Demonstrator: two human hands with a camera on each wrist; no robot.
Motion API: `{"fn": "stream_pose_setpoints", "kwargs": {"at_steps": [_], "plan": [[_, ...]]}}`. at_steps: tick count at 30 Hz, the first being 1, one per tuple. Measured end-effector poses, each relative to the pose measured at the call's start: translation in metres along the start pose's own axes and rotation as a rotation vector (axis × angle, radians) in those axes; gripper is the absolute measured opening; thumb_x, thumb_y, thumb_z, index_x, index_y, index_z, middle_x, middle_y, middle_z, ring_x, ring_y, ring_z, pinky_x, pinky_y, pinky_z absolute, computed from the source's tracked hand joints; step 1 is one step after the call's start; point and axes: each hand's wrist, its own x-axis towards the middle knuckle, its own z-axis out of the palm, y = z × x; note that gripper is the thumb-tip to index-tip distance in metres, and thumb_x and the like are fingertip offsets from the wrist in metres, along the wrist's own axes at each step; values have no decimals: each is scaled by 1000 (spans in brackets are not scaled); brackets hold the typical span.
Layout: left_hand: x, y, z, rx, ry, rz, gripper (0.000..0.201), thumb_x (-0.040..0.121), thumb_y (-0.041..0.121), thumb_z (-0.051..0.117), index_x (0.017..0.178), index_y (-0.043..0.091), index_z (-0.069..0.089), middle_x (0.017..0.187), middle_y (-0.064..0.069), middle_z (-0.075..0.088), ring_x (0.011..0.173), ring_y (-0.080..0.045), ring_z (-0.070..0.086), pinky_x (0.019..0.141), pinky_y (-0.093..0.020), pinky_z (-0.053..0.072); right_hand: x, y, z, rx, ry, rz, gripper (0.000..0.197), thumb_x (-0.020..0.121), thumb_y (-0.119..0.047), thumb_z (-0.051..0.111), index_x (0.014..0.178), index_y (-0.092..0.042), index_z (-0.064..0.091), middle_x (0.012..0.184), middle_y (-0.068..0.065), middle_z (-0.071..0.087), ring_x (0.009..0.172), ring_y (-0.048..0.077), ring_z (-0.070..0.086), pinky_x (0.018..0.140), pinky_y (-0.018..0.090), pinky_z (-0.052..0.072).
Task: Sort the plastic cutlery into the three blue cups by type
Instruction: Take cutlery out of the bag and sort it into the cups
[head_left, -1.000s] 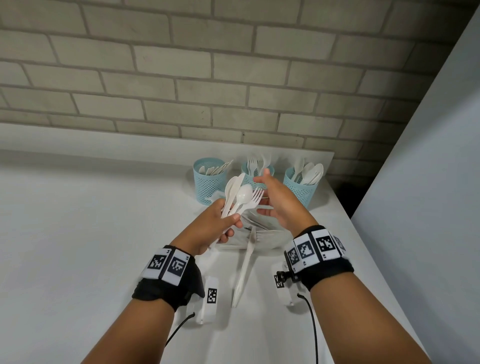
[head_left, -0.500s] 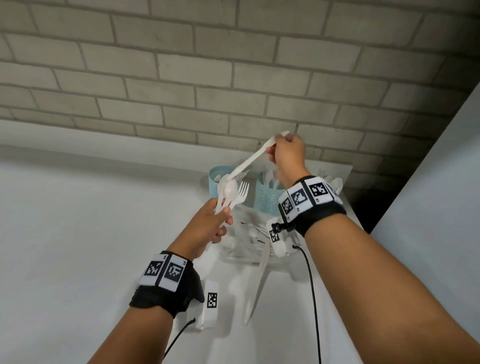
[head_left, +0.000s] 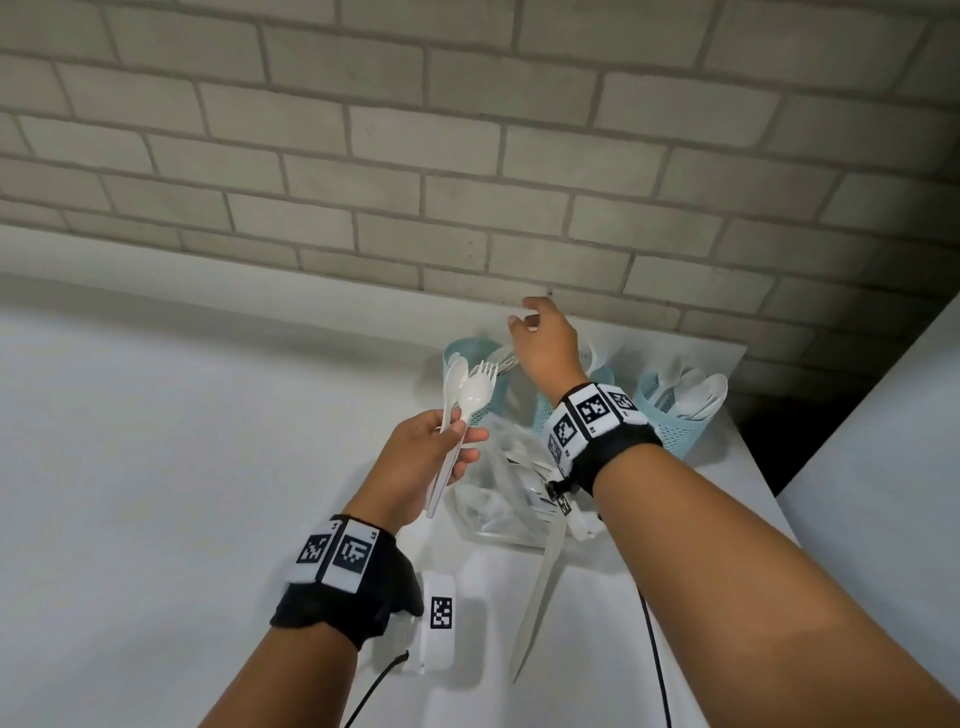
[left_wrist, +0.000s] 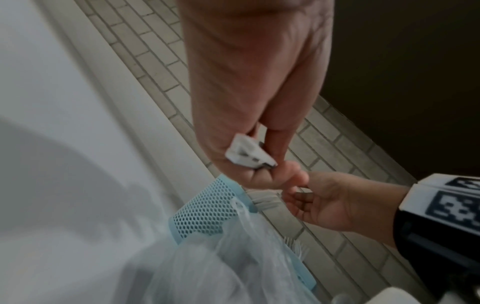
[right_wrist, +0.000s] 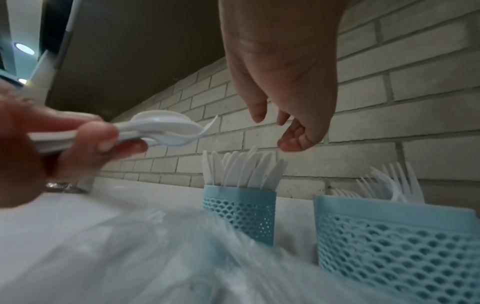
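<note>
Your left hand (head_left: 415, 462) grips a small bundle of cutlery (head_left: 465, 395), spoons and a fork fanned upward so each type can be read and plucked out. Your right hand (head_left: 545, 345) hovers just above the knife cup (right_wrist: 239, 207), fingers loosely curled and holding nothing, by the look of it right after a drop. The fork cup (right_wrist: 394, 236) stands beside it, the spoon cup (head_left: 675, 415) farthest right. A clear plastic bag (head_left: 504, 493) with more cutlery lies on the bench (head_left: 156, 467) before the cups, within easy reach.
</note>
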Motion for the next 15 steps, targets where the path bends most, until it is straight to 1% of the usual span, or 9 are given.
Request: {"fn": "stream_pose_setpoints", "kwargs": {"at_steps": [2, 4, 5, 6, 8, 10, 12, 13, 15], "plan": [[1, 0, 4, 1, 15, 7, 17, 98, 21, 47, 110, 13, 57, 91, -3, 70, 60, -7, 57, 54, -16, 47, -7, 1, -4, 37, 100, -33, 30, 93, -26, 54, 119, -12, 56, 109, 8, 61, 97, 20, 57, 76, 18, 40], [2, 0, 9, -5, 29, 11, 18, 98, 23, 47, 109, 14, 58, 88, -3, 70, 57, -8, 51, 50, -16, 42, -17, 0, -8, 82, 124, -61, 21, 91, -31, 57, 98, -12, 60, 86, -1, 59, 77, 12, 53, 61, 8, 37], [3, 0, 12, -10, 31, 11, 18, 97, 23, 47, 108, 15, 58, 85, -3, 70, 55, -8, 49, 48, -16, 40, -23, 1, -10, 86, 109, -74, 21, 90, -33, 58, 88, -12, 59, 76, -4, 56, 69, 9, 50, 57, 7, 35], [4, 0, 15, -12, 27, 13, 18, 97, 24, 48, 109, 16, 58, 83, -2, 70, 54, -8, 48, 47, -16, 40, -27, 4, -12, 83, 89, -83, 25, 90, -36, 59, 82, -13, 58, 71, -7, 53, 65, 7, 48, 56, 9, 36], [5, 0, 23, -2, 10, 17, 18, 97, 27, 48, 109, 17, 58, 82, -2, 69, 52, -7, 49, 46, -16, 39, -31, 9, -17, 90, 46, -74, 29, 89, -41, 58, 80, -14, 58, 71, -7, 55, 63, 3, 48, 59, 13, 37], [6, 2, 32, 16, -15, 18, 17, 97, 28, 47, 107, 19, 58, 82, -3, 69, 51, -6, 51, 46, -16, 40, -35, 13, -26, 129, -67, -46, 29, 91, -40, 56, 79, -14, 60, 69, -7, 56, 60, 3, 49, 59, 16, 38], [8, 4, 42, 30, -50, 12, 16, 98, 28, 45, 106, 20, 57, 82, -3, 69, 50, -5, 52, 47, -15, 41, -41, 19, -37, 169, -190, -18, 30, 94, -35, 53, 75, -13, 59, 59, -5, 51, 48, 1, 47, 51, 16, 37], [9, 4, 48, 40, -69, 5, 16, 98, 28, 45, 106, 20, 56, 82, -3, 69, 49, -5, 53, 48, -15, 41, -43, 22, -43, 178, -216, -2, 31, 96, -33, 50, 74, -13, 59, 56, -3, 49, 42, 1, 45, 46, 15, 36], [11, 3, 60, 66, -107, -10, 16, 99, 27, 43, 105, 19, 54, 82, -4, 69, 46, -4, 54, 46, -15, 41, -45, 30, -55, 196, -196, 54, 32, 97, -32, 47, 74, -14, 59, 53, 1, 48, 40, 4, 42, 43, 16, 34]]}}
